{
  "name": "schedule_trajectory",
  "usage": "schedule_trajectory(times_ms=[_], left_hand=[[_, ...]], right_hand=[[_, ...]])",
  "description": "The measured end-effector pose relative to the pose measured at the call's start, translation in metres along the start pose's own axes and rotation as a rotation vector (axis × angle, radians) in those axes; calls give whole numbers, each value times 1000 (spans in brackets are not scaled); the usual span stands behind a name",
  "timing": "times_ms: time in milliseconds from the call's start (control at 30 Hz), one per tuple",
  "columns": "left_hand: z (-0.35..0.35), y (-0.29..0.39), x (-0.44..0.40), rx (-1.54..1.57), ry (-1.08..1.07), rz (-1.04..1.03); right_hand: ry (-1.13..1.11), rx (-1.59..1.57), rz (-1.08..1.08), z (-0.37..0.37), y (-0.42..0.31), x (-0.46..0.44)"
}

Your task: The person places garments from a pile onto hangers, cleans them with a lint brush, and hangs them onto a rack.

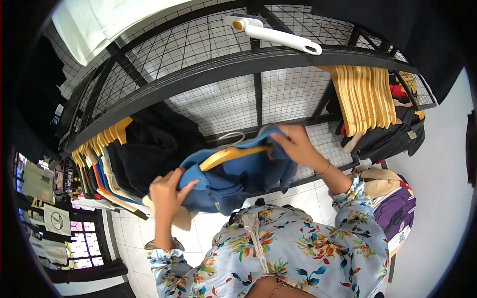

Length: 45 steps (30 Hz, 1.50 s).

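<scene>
A blue garment (221,196) hangs between my hands, held up in front of my body. Inside its neck opening lies a wooden hanger (228,156), its metal hook sticking up above the cloth. My left hand (169,191) grips the garment at its left side, thumb laid over the blue fabric. On the other side, my right hand (296,144) is closed on the upper right edge of the cloth. The hanger's right end is partly covered by fabric near that hand.
A black mesh shelf (198,37) spans above, carrying a white-handled brush (283,38). Bare wooden hangers (362,97) hang at right. Clothes on hangers (107,169) and a black garment (156,149) hang at left. Folded clothes (395,208) are stacked at lower right.
</scene>
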State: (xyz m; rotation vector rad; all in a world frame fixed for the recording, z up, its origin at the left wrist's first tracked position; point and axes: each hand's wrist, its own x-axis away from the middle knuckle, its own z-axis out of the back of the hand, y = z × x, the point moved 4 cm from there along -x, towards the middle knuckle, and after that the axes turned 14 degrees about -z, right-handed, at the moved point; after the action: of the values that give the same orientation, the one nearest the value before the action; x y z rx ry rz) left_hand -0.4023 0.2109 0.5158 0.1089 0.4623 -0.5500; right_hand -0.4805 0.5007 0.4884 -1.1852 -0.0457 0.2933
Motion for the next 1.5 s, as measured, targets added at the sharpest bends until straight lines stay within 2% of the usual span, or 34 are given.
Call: schedule_trajectory(times_ms=[33, 100, 133, 167, 200, 233, 300, 333, 367, 433, 467, 567, 733, 867, 1000, 1133, 1233, 1267, 1367, 1500], left_hand=[[-9, 1, 1, 21, 14, 34], [-22, -2, 6, 37, 94, 90], [-26, -5, 9, 50, 168, 153], [-26, -9, 12, 62, 241, 213], [-24, -9, 15, 63, 247, 204], [-19, -10, 22, 104, 337, 203], [-10, -11, 31, 187, 520, 208], [-8, -11, 29, 189, 528, 209], [-5, -12, 28, 266, 571, 240], [1, -13, 28, 418, 652, 302], [4, -13, 24, 414, 658, 306], [10, -18, 2, 463, 686, 264], [8, -11, -25, 475, 638, 193], [2, 2, -43, 307, 545, 63], [-8, -3, -54, 363, 499, 87], [-10, -1, -64, 309, 468, 79], [-24, -3, -75, 338, 360, 139], [-28, -2, -77, 337, 360, 137], [-47, -1, -84, 365, 315, 169], [-68, -5, -81, 368, 321, 135]], right_hand=[[9, 4, 2, -3, -13, 4], [-310, 293, 55, -25, -30, 18], [-303, 296, 57, -31, -27, 25], [-406, 245, 190, -44, -26, 35], [-507, 193, 325, -50, -26, 41], [-498, 200, 327, -46, -25, 38], [-259, 256, 308, -19, -21, 25], [-145, 283, 300, -6, -21, 18], [-148, 289, 304, 0, -24, 14], [202, 191, 296, 27, -40, 7], [197, 192, 302, 30, -50, 4], [381, 250, 493, 41, -91, 6], [469, 242, 645, 32, -152, -5], [324, 176, 750, 13, -170, -20], [305, 184, 652, 8, -167, -32], [359, 9, 502, 9, -154, -50], [574, 72, 487, 8, -155, -62], [576, 72, 488, 3, -151, -66], [881, 217, 560, -11, -135, -71], [929, 301, 480, -21, -117, -69]])
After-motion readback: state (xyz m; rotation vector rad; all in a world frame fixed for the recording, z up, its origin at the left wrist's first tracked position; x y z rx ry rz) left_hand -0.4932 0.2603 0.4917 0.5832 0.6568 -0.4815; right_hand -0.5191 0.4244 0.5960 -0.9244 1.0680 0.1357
